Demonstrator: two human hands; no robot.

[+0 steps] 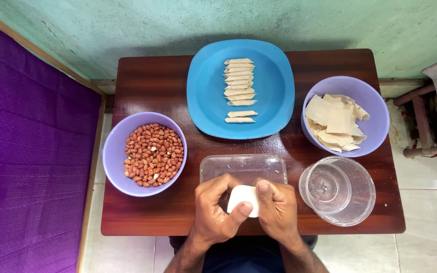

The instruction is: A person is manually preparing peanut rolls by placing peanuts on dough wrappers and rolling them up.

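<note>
Near the bottom centre of the frame, the left hand [217, 215] and the right hand [278, 210] meet over the front edge of the table [153, 81], and their fingers [243, 210] are curled closed around a small white dough square [243, 198], both thumbs pressed on its top face. The piece sits just in front of a clear rectangular tray [244, 167], which looks empty. Judging by how things lie, the work seems partly done: on the blue plate [208, 91] at upper centre lie about ten rolled pastry pieces [239, 90] in one column, eight packed close together and two slightly apart below them, though the tight stack makes the count uncertain. Plenty appears left, since the purple bowl [375, 101] at the right holds a heap of flat, unrolled wrappers [335, 124], too overlapped to count. At the left, a second purple bowl [112, 151] is filled with red-skinned peanuts [153, 154], far too many to number. A round clear container [342, 194] stands at lower right, seemingly holding only a little clear liquid, if anything. So there are two purple bowls, one blue plate, one clear tray, one round container, and a single piece in hand. Whether the held piece has filling inside cannot be told.
</note>
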